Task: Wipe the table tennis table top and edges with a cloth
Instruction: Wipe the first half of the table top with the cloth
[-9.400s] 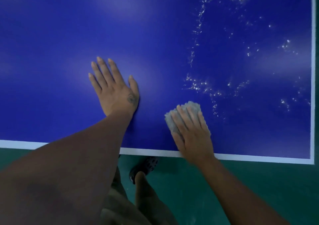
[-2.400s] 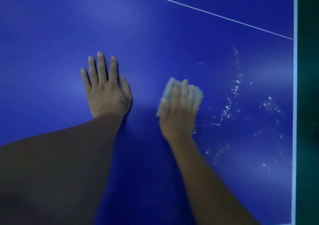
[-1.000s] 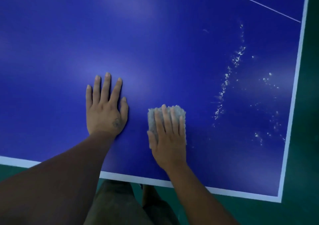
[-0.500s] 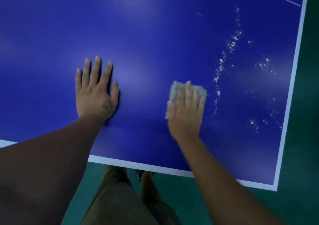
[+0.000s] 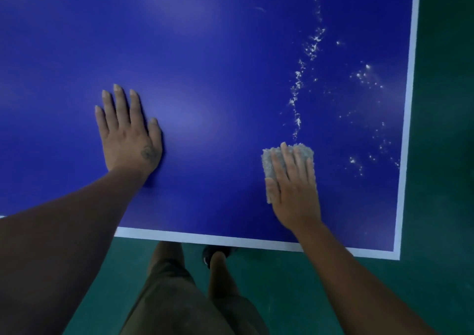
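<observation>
The blue table tennis table (image 5: pixel 218 52) fills the upper view, with white lines along its near edge (image 5: pixel 230 239) and right edge (image 5: pixel 407 103). My right hand (image 5: pixel 295 188) lies flat on a folded grey cloth (image 5: pixel 269 162), pressing it onto the top near the front right corner. A trail of white specks (image 5: pixel 300 78) runs away from just beyond the cloth, and more specks (image 5: pixel 369 78) are scattered toward the right edge. My left hand (image 5: pixel 128 134) rests flat on the table with fingers spread, holding nothing.
The green floor (image 5: pixel 441 206) lies beyond the table's right and near edges. My legs in brown shorts (image 5: pixel 179 296) and one dark shoe (image 5: pixel 213 255) stand close against the near edge.
My right hand has slid the cloth to the right and back toward the near edge, stopping just below the speck trail. My left hand stays planted in the same place.
</observation>
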Tool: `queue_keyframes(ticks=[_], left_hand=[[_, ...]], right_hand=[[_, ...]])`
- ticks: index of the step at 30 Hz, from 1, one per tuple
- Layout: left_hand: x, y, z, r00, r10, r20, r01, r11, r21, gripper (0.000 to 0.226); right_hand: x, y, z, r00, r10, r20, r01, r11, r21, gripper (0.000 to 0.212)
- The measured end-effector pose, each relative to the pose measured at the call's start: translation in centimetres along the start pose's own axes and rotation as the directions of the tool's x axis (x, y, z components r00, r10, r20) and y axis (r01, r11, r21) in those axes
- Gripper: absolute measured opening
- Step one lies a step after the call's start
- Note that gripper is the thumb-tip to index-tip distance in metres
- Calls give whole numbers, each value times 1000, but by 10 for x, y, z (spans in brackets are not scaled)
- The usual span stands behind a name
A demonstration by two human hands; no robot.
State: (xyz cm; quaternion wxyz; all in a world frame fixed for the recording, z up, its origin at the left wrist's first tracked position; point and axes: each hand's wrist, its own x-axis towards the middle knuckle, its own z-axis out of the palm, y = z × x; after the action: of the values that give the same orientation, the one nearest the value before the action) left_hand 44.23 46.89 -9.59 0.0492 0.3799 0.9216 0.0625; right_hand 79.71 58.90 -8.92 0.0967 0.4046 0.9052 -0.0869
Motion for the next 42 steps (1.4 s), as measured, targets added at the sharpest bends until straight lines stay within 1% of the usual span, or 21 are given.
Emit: queue_keyframes(ticks=[3,4,5,7,9,11,13,17,20,23,25,27,31,33,35,37,39,40,42], left_hand=[[-10,52,6,998,-55,39,53,998,34,80],[-12,72,9,997,-62,56,59,997,42,81],[-12,92,12,996,-67,66,65,997,44,82],[-12,120,18,995,-69,77,67,997,36,82],[-10,129,25,995,-65,80,62,997,43,81],[-9,128,27,993,-75,87,71,996,48,80],[-9,127,27,995,-74,73,71,996,48,79],[-8,129,27,995,-90,51,88,996,31,78],[-8,129,28,995,-95,42,94,995,33,78],[-7,130,28,994,-100,33,98,995,34,78],[-7,130,28,995,-100,25,100,995,25,78],[-7,130,28,994,-104,18,103,994,23,78],[-7,130,31,994,-105,-7,105,994,19,78],[-7,129,32,995,-101,-21,101,995,8,78],[-8,128,33,994,-104,-30,104,995,9,77],[-8,128,34,994,-106,-40,107,994,10,77],[-8,128,34,994,-101,-53,101,995,8,75],[-7,128,34,993,-100,-56,101,995,8,75],[-7,129,33,993,-103,-53,103,995,3,75]], right_hand=[[-1,-3,-1,1000,-21,-20,21,1000,-14,62],[-7,-11,4,997,-67,-36,66,998,-13,62],[-17,-19,10,988,-144,-51,143,990,-9,63],[-43,-24,20,952,-304,-36,305,952,21,63],[-59,-11,23,923,-384,-18,384,920,73,62],[-57,12,20,899,-438,19,436,898,68,64],[-38,41,13,901,-432,47,430,902,45,67],[22,93,-9,949,-316,-6,316,948,37,67],[26,106,-7,937,-350,4,350,936,-37,64],[-13,96,7,919,-391,44,394,914,-94,62],[-43,82,14,900,-430,79,435,899,-61,61],[-49,73,15,872,-484,76,488,872,-43,61],[6,71,1,769,-636,70,639,768,-44,60],[45,76,-9,739,-670,62,673,736,-74,59],[85,81,-20,753,-656,41,657,748,-92,59],[122,82,-32,815,-580,-7,576,810,-110,59],[146,76,-42,898,-437,-52,435,899,-47,63],[151,70,-44,923,-378,-71,379,926,-2,65],[143,56,-41,934,-337,-118,344,938,42,64]])
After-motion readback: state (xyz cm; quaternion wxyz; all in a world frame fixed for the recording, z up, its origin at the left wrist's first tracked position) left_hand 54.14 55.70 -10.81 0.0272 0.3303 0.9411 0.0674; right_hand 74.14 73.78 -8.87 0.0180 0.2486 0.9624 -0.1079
